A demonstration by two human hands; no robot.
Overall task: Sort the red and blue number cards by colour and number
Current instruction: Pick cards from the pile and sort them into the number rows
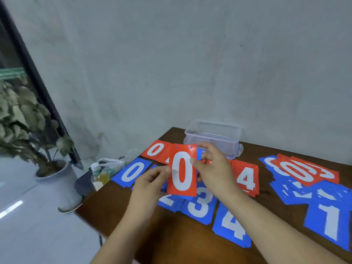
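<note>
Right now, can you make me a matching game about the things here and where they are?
Things:
1. nearest red 0 card
2. blue 4 card
3. clear box
4. bottle

Places:
a. at the back of the table
b. off the table, beside its left edge
c. pinched between left hand and right hand
d. flat near the table's front edge

Pairs: 1-c, 2-d, 3-a, 4-b

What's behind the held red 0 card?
A blue card shows along the right edge of the red 0 card; its number is covered. The blue 3 card on the table is partly covered too.
</note>
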